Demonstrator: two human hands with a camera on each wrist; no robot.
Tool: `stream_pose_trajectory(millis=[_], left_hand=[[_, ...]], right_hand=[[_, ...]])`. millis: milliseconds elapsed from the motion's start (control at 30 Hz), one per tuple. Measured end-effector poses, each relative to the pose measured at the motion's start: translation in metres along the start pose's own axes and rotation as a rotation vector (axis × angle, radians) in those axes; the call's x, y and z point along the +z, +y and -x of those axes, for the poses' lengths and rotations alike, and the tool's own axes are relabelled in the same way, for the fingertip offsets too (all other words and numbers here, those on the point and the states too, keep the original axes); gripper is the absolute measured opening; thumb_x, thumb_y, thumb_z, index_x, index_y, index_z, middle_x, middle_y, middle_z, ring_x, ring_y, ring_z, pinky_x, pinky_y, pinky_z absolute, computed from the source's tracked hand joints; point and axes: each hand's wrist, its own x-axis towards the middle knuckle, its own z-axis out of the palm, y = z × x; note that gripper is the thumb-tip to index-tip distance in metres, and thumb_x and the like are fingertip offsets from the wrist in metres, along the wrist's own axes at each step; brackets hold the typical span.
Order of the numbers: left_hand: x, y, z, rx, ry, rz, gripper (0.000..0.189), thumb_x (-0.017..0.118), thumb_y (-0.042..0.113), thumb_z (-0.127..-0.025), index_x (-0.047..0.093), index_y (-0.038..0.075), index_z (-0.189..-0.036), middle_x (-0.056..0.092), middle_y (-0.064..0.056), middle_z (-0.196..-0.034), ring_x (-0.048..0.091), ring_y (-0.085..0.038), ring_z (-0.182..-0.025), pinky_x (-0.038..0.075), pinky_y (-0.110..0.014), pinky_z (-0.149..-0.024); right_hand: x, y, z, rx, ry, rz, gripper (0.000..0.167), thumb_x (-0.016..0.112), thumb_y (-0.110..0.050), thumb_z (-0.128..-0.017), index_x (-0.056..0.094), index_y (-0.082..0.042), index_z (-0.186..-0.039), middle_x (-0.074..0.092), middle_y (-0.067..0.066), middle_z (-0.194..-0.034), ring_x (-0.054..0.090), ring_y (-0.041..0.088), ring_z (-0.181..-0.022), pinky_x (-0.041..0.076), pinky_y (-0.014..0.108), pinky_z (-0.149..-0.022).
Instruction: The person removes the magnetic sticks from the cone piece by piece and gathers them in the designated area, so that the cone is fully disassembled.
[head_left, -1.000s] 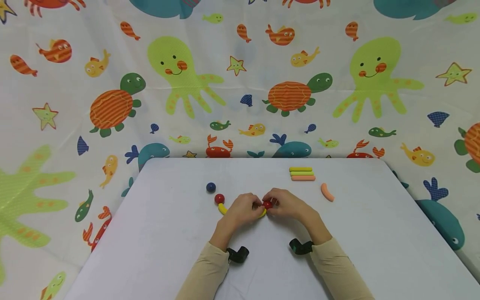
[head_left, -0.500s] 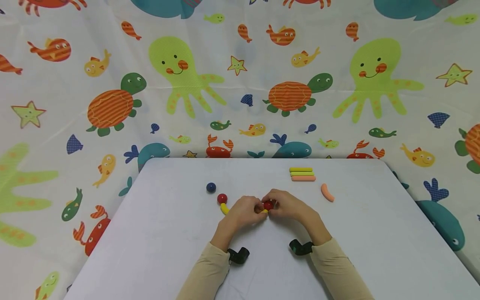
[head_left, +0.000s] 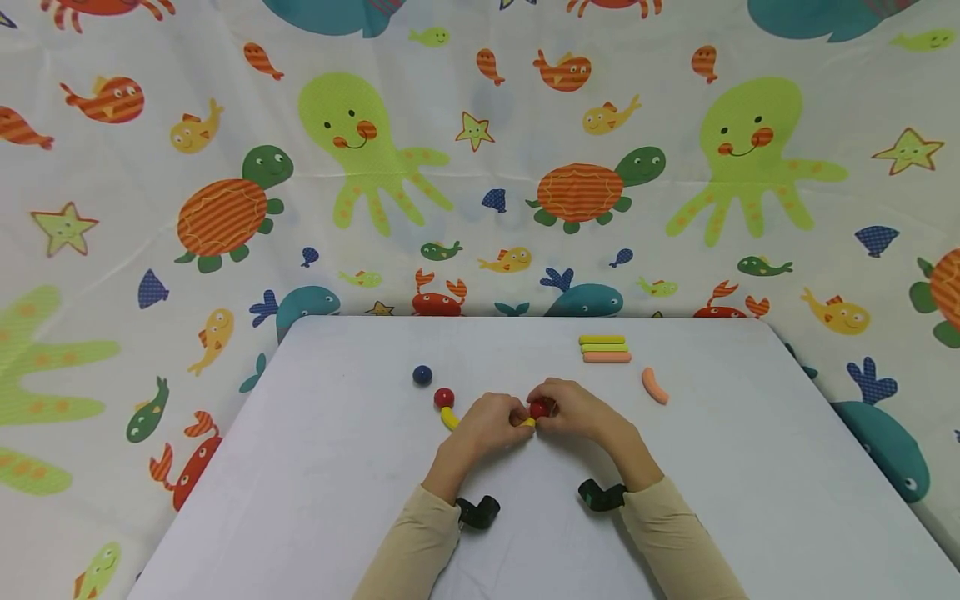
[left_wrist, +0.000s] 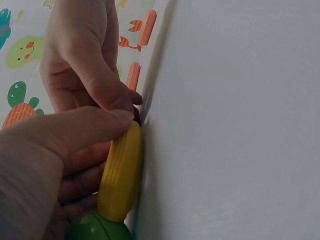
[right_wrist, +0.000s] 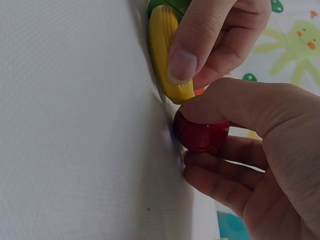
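Between thumb and fingers, my left hand (head_left: pixel 491 421) pinches a yellow curved piece (left_wrist: pixel 120 170) near its end. A green ball (left_wrist: pixel 97 227) adjoins that piece's other end; the hand hides it in the head view. My right hand (head_left: pixel 576 408) holds a glossy red ball (right_wrist: pixel 202 135) between thumb and fingers, right against the yellow piece's tip. Whether the two are joined is hidden by the thumb. To the left, another red ball (head_left: pixel 444 397) sits at the end of a second yellow curved piece (head_left: pixel 449 418), which runs under my left hand.
A dark blue ball (head_left: pixel 422 376) lies alone at the back left of the white table (head_left: pixel 337 467). At the back right are a yellow stick (head_left: pixel 602 339), a yellow-green stick (head_left: pixel 604 348), a salmon stick (head_left: pixel 607 357) and a salmon curved piece (head_left: pixel 654 387). Patterned cloth hangs behind.
My left hand, the yellow pieces and the left red ball have shifted slightly right. The red ball in my right hand has also moved a little right. Both hands keep their hold.
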Motion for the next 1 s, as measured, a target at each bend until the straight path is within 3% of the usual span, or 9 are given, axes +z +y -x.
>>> stream_pose_trajectory(millis=[233,633,1000], left_hand=[[-0.001,0.001,0.002,-0.005,0.01,-0.01,0.015,0.075,0.025,-0.087,0.075,0.011,-0.092,0.067,0.006,-0.076,0.055,-0.007,-0.071,0.048,-0.021,-0.07],[-0.002,0.0,0.002,-0.008,0.02,-0.025,0.016,0.075,0.027,-0.086,0.075,0.012,-0.092,0.067,0.006,-0.076,0.055,-0.006,-0.07,0.047,-0.021,-0.069],[0.0,0.002,0.002,-0.052,-0.009,-0.008,0.017,0.074,0.028,-0.088,0.075,0.012,-0.094,0.064,0.006,-0.075,0.054,-0.007,-0.07,0.046,-0.02,-0.068]], right_hand=[[0.0,0.0,-0.001,0.044,0.019,0.012,0.032,0.075,-0.012,-0.087,0.067,-0.009,-0.117,0.066,0.003,-0.105,0.057,0.015,-0.094,0.057,0.034,-0.089],[-0.001,-0.001,-0.001,0.043,0.036,0.011,0.032,0.073,-0.012,-0.087,0.065,-0.007,-0.118,0.062,0.002,-0.1,0.055,0.014,-0.09,0.054,0.031,-0.084],[-0.016,0.011,0.0,0.132,0.159,-0.005,0.036,0.072,-0.009,-0.088,0.064,-0.004,-0.122,0.064,0.009,-0.112,0.059,0.021,-0.099,0.056,0.041,-0.093]])
